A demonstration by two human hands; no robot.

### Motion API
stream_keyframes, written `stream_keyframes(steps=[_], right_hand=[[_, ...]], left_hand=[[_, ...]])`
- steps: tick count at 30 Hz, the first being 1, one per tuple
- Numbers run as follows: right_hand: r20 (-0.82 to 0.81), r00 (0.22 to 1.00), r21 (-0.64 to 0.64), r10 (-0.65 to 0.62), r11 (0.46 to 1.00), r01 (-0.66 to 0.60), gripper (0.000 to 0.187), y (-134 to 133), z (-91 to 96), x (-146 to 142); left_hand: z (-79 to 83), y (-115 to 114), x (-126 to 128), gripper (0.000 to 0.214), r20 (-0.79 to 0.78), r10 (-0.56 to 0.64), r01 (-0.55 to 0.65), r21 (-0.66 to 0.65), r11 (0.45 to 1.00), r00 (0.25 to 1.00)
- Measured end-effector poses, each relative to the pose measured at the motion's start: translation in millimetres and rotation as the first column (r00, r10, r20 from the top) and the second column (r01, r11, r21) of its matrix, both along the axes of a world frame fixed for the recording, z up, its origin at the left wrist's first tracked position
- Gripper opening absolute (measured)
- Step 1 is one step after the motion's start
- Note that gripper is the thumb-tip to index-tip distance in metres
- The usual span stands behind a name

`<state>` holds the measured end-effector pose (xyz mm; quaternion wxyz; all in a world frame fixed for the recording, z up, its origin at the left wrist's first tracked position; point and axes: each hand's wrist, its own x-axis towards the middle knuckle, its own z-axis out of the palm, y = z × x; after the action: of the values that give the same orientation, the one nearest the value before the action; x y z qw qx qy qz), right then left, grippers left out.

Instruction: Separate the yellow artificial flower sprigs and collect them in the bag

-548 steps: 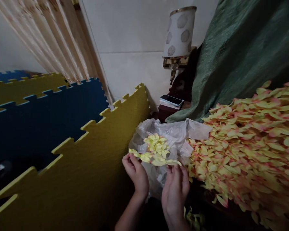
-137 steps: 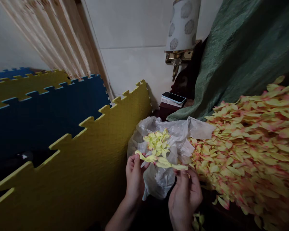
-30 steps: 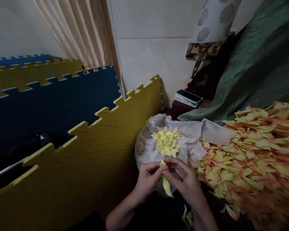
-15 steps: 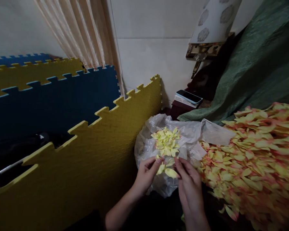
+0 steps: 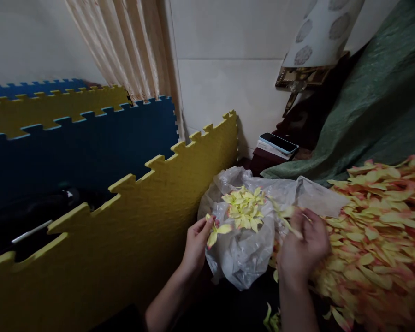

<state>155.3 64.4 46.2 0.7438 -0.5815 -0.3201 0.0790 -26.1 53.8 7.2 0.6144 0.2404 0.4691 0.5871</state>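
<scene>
My left hand (image 5: 195, 241) pinches a small yellow petal piece (image 5: 217, 230) beside a crumpled clear plastic bag (image 5: 244, 251). A cluster of yellow-green petal pieces (image 5: 245, 208) lies on top of the bag. My right hand (image 5: 303, 246) is over by the edge of a big heap of yellow-and-pink petals (image 5: 380, 230), its fingers curled round a thin yellow-green strip (image 5: 283, 217). The right hand is blurred by motion.
Yellow foam mat (image 5: 117, 240) and blue foam mat (image 5: 79, 147) stand on edge at left. A phone (image 5: 278, 143) lies on a small dark stand near the wall. Green cloth (image 5: 373, 106) drapes at right, a patterned lamp (image 5: 321, 32) above, a curtain (image 5: 124, 50) behind.
My hands, which were together on one petal piece, have parted. The right hand swung right to the petal heap; the left keeps a small piece by the bag.
</scene>
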Motion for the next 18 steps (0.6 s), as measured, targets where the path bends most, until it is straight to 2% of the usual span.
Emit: stream_keyframes(steps=[2, 4, 6, 8, 10, 13, 16, 18], right_hand=[[0.212, 0.953, -0.232, 0.218, 0.958, -0.168, 0.025, 15, -7.1, 9], [0.372, 0.870, -0.365, 0.322, 0.913, -0.182, 0.031, 24, -12.6, 12], [0.456, 0.838, -0.358, 0.300, 0.924, -0.135, 0.034, 21, -13.0, 7], [0.452, 0.829, -0.338, 0.330, 0.923, -0.184, 0.032, 8, -8.9, -4], [0.377, 0.783, -0.370, 0.495, 0.855, -0.362, 0.025, -9, -3.5, -16], [0.195, 0.679, -0.420, 0.708, 0.686, -0.595, 0.017, -28, 0.0, -27], [-0.095, 0.665, -0.368, 0.740, 0.595, -0.714, 0.019, -36, -3.2, -29], [-0.294, 0.641, -0.270, 0.709, 0.582, -0.767, 0.021, -36, -5.9, -29]], left_hand=[[3.4, -2, 2, 0.036, -0.007, -0.078, 0.078, 0.019, 0.997, 0.997], [8.7, -3, 6, 0.035, -0.037, -0.118, 0.120, 0.060, 0.991, 0.992], [13.5, -5, 11, 0.033, -0.089, -0.139, 0.147, 0.093, 0.985, 0.986], [16.2, -7, 15, 0.032, -0.119, -0.159, 0.171, 0.099, 0.980, 0.980], [16.0, -10, 19, 0.031, -0.104, -0.185, 0.195, 0.091, 0.977, 0.977], [12.5, -14, 23, 0.030, -0.079, -0.208, 0.216, 0.117, 0.969, 0.975], [10.3, -17, 25, 0.028, -0.077, -0.227, 0.236, 0.133, 0.963, 0.971], [11.6, -18, 25, 0.027, -0.087, -0.252, 0.262, 0.135, 0.956, 0.964]])
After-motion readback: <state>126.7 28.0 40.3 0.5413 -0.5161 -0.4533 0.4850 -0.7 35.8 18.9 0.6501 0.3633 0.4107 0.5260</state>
